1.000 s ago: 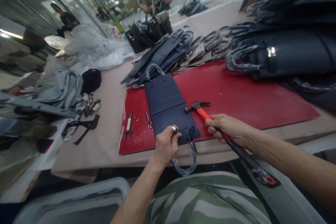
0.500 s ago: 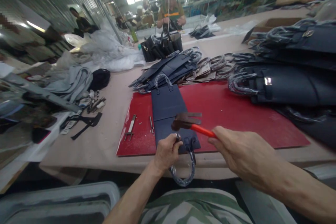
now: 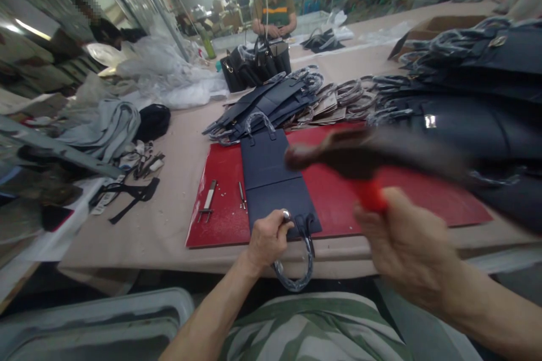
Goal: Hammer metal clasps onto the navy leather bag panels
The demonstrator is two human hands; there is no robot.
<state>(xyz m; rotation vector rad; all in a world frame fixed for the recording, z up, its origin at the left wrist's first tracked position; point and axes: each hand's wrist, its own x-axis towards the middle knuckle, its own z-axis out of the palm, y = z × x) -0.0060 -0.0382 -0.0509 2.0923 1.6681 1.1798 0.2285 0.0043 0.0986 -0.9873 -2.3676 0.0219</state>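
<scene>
A flat dark blue bag panel lies on a red mat, its plastic-wrapped handle hanging over the table's front edge. My left hand is closed, pinching a small metal punch upright on the panel's near edge. My right hand grips the red handle of a hammer, raised high and close to the camera; its dark head is smeared by motion.
A knife-like tool and a thin metal tool lie on the mat's left part. Stacks of dark bag panels and finished bags fill the back and right. Black straps and cloth lie left. A person works across the table.
My right hand has swung the hammer up from the panel toward the camera. My left hand has stayed on the punch.
</scene>
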